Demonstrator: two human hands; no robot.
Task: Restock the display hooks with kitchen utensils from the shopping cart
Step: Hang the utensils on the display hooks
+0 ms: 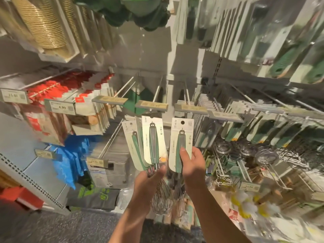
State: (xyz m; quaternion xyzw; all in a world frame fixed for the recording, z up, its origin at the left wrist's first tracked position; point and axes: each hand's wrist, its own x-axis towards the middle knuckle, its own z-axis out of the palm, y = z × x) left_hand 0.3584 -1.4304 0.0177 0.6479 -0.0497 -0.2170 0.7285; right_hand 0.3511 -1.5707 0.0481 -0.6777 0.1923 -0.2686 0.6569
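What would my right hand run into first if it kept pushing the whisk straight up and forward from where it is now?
Probably the price tag strip at the front of the hook just above the whisk card that the right hand holds. The card's hole sits a little below that strip. Depth is hard to judge here.

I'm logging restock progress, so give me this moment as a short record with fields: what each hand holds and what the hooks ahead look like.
left hand: left hand grips a bunch of carded whisks near the base of their handles
right hand: right hand holds a single carded whisk, thumb on the green handle
whisk position: cards upright, below the price tags, not yet on a hook
hooks ahead: white hooks bare along their visible length
right of hooks: hanging strainers
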